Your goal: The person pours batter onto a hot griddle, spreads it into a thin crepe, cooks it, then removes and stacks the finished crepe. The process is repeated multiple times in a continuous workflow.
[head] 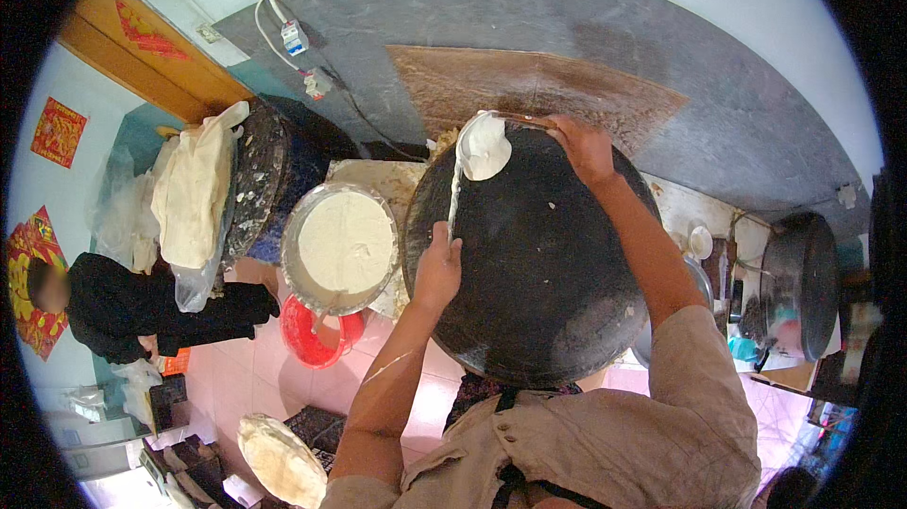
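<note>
A large round black griddle [538, 261] lies before me. Over its far left edge is a ladle or scoop heaped with white batter [486, 148], its brown handle running right into my right hand [584, 148]. My left hand [438, 268] grips a thin, batter-coated stick [455, 201] that slants up to the left side of the scoop. A few pale crumbs dot the dark surface. Left of the griddle stands a wide bowl of creamy batter [347, 243], its rim smeared.
A red plastic bucket [315, 339] sits below the bowl. Folded pale flatbread sheets [195, 190] lie at the left on a dark round surface. A person in black [120, 303] is at far left. Another black round pan [801, 286] stands right; cables and switches [294, 38] hang on the wall.
</note>
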A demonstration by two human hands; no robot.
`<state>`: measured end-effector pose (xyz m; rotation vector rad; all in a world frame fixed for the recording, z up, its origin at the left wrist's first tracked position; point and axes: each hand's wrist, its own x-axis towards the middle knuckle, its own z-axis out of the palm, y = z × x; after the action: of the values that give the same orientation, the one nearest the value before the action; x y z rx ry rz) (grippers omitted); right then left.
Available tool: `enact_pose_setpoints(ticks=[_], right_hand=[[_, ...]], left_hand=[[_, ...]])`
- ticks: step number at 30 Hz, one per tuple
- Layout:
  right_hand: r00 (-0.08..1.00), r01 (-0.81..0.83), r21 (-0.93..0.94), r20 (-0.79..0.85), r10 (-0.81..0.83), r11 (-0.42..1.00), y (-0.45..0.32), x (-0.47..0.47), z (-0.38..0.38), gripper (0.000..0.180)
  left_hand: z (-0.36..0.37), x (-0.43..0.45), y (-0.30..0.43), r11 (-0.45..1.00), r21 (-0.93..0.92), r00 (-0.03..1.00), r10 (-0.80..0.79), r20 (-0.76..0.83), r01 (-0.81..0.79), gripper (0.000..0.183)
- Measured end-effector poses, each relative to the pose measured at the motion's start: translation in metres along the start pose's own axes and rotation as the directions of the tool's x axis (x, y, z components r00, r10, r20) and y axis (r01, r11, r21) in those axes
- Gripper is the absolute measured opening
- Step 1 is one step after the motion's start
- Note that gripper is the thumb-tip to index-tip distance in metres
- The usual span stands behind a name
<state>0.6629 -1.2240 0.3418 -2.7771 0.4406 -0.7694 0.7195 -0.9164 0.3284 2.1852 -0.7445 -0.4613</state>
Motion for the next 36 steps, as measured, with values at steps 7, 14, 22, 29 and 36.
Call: enact_pose_setpoints(ticks=[7,14,22,29,36], right_hand=[[0.999,-0.018,0.055,-0.031,0.02,0.998,0.0,-0.009,0.008,0.02],[0.99,-0.056,0.097,0.135,0.043,0.994,-0.014,-0.02,-0.002,0.02],[0.984,-0.173,0.123,0.053,0.167,0.977,0.005,-0.039,-0.02,0.022],[0.949,-0.289,-0.076,0.11,0.296,0.954,0.008,0.008,0.033,0.029],[0.965,-0.236,-0.06,0.102,0.241,0.97,-0.014,0.028,0.065,0.026]], left_hand=[[0.008,-0.002,0.001,0.891,-0.42,0.982,-0.129,0.135,0.175,0.023],[0.001,-0.006,0.024,0.642,-0.695,0.939,-0.126,0.319,0.322,0.028],[-0.017,-0.004,0.036,0.29,-0.86,0.9,-0.011,0.435,0.419,0.029],[-0.049,-0.027,0.058,0.02,-0.885,0.87,0.173,0.461,0.465,0.034],[-0.07,-0.05,0.063,0.039,-0.898,0.889,0.133,0.439,0.438,0.039]])
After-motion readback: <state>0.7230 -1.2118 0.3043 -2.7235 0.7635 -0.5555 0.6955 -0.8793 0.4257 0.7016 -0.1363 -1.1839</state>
